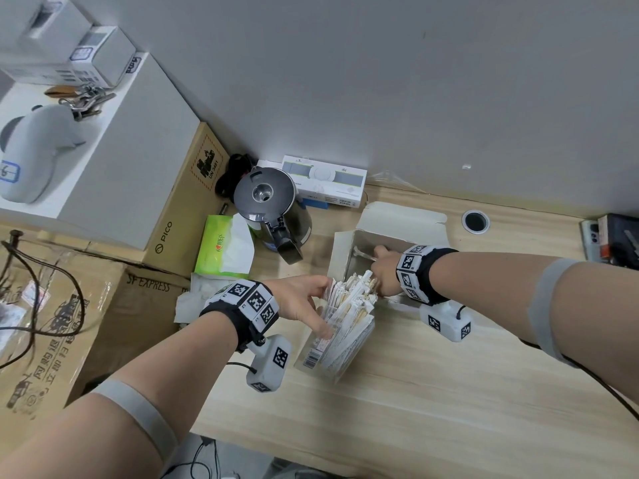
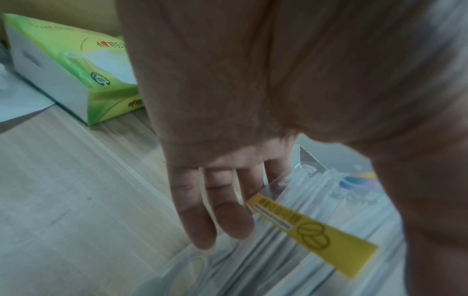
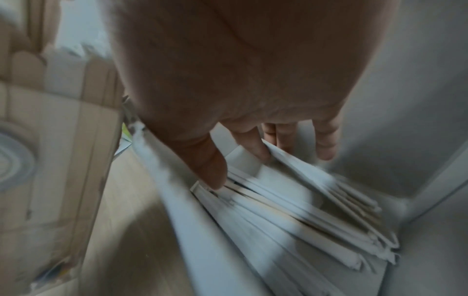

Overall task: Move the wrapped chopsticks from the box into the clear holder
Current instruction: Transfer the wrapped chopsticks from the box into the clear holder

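Chopsticks (image 3: 291,208) in white paper wrappers lie stacked inside the open box (image 1: 390,233) on the worktop (image 1: 432,392). The right hand (image 1: 382,271) reaches into the box, thumb and fingers (image 3: 250,146) spread and touching the top wrappers; whether it grips any I cannot tell. Just in front of the box stands the clear holder (image 1: 311,354), tilted and packed with more wrapped chopsticks. The left hand (image 1: 304,302) clasps the holder's near side, fingers (image 2: 202,210) straight along the wall. A tissue pack (image 1: 224,247) and kettle (image 1: 273,209) sit to the left.
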The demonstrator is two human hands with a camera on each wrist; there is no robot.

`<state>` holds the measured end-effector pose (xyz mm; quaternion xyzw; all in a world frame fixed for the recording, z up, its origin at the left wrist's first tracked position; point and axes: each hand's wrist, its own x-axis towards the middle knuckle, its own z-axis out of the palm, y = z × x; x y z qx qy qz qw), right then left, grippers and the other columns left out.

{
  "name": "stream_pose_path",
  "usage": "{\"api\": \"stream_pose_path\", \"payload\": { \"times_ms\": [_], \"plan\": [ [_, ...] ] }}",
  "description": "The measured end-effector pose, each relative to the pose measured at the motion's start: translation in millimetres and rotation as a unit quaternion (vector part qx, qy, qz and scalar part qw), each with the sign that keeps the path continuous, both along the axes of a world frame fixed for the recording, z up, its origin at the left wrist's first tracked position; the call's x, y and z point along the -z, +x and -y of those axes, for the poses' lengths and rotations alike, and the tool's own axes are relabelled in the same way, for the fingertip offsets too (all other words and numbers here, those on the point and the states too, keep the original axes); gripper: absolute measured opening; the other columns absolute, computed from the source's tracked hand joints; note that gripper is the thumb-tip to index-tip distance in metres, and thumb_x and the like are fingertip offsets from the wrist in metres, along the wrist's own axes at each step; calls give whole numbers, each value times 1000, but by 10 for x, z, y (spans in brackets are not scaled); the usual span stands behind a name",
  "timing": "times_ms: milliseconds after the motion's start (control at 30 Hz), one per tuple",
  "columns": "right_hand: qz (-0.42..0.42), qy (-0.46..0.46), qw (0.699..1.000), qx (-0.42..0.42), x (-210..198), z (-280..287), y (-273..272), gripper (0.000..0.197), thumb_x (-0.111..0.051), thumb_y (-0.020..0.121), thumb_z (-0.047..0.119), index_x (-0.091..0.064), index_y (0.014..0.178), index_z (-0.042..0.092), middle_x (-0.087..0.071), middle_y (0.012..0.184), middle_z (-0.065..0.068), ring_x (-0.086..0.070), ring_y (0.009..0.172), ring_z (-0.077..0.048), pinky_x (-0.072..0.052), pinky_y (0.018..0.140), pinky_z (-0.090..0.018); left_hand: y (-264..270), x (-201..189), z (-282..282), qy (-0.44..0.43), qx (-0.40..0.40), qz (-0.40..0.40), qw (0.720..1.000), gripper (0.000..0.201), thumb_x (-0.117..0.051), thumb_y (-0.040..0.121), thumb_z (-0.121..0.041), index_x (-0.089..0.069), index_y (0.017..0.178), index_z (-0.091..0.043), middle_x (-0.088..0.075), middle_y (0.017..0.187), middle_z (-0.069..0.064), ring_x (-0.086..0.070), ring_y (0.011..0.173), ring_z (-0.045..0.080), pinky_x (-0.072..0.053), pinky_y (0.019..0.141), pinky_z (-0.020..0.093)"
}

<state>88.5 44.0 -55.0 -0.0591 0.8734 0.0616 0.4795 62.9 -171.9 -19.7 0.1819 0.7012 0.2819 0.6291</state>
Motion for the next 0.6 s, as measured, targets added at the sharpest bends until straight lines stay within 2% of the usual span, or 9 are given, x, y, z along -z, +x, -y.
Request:
{"api": "stream_pose_path", "payload": {
  "times_ms": [100, 133, 200, 300, 367, 433, 467, 533, 600],
  "plan": [
    [0, -30, 999, 16, -95, -76, -17, 26, -45, 90, 21, -59, 104, 5, -33, 134, -13, -59, 85, -30, -54, 90, -43, 16, 8, 23, -4, 0, -17, 1000, 83, -92, 53, -33, -57, 128, -29, -66, 132, -7, -71, 99, 29, -55, 94, 46],
    [-2, -46, 998, 30, -102, -118, -12, 23, -45, 89, 17, -57, 103, 3, -34, 137, -12, -61, 87, -30, -55, 89, -42, 16, 12, 33, -1, -2, -20, 1000, 81, -92, 54, -31, -57, 127, -29, -66, 132, -6, -70, 102, 31, -53, 98, 48],
    [0, -76, 996, 54, -135, -170, -3, 32, -43, 87, 11, -60, 110, -5, -45, 136, -14, -64, 94, -32, -56, 83, -38, 10, 24, 62, 2, -7, -18, 1000, 79, -91, 54, -30, -58, 126, -30, -66, 131, -6, -67, 98, 22, -54, 95, 44],
    [33, -93, 993, 66, -182, -182, 61, 32, -43, 85, 3, -65, 105, -10, -61, 104, -26, -50, 71, -27, -44, 61, -28, 7, 9, 85, 9, -7, -16, 1000, 70, -91, 59, -24, -59, 120, -36, -68, 125, -10, -67, 98, 7, -51, 83, 25],
    [39, -99, 992, 69, -150, -177, 117, 32, -47, 85, 4, -66, 107, -8, -65, 93, -22, -60, 74, -33, -51, 67, -32, 7, 1, 89, 9, -6, -16, 1000, 67, -90, 63, -21, -59, 119, -39, -68, 123, -12, -67, 103, 6, -52, 83, 24],
    [30, -113, 990, 75, -112, -184, 155, 39, -50, 84, 4, -63, 119, -5, -69, 113, -22, -66, 99, -39, -56, 82, -41, 1, -6, 98, 10, -6, -20, 1000, 70, -91, 62, -25, -58, 122, -38, -68, 126, -12, -66, 113, 10, -52, 90, 26],
    [16, -122, 989, 78, -101, -195, 171, 40, -52, 84, 4, -61, 122, -3, -68, 115, -20, -64, 98, -38, -54, 79, -40, -2, -2, 93, 11, -6, -20, 1000, 72, -91, 61, -26, -57, 123, -38, -67, 126, -12, -65, 113, 6, -52, 91, 26],
    [3, -140, 987, 77, -113, -207, 185, 39, -58, 84, 4, -58, 123, 5, -63, 104, -12, -56, 86, -28, -45, 67, -31, -5, -1, 79, 12, -3, -18, 1000, 70, -92, 65, -19, -57, 124, -37, -67, 126, -12, -63, 110, -4, -52, 95, 27],
    [14, -137, 987, 79, -92, -216, 182, 36, -57, 85, 5, -63, 121, 8, -58, 96, -3, -54, 82, -21, -43, 63, -27, -12, 2, 62, 9, 0, -17, 1000, 67, -90, 71, -11, -57, 122, -37, -67, 124, -14, -63, 107, -7, -52, 94, 24]
  ]
}}
